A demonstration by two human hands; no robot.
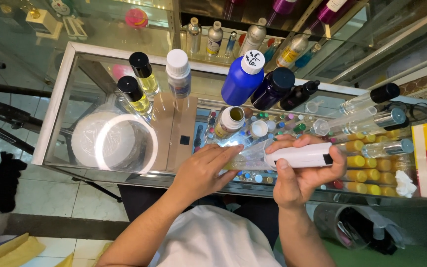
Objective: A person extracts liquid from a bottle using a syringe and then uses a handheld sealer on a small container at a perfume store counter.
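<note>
A person's right hand (300, 170) wraps a white cylindrical dispenser (300, 155) held sideways over a glass counter (65, 94), its tip meeting a clear slim vial (245, 159) that the left hand (206, 170) pinches by the fingertips, apparently to steady it; blue bottle (242, 79) and black-capped bottles stand behind

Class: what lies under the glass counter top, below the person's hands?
Under the glass counter top lie rows of small coloured-capped vials and yellow-capped bottles. The left hand and right hand cover those directly beneath.
</note>
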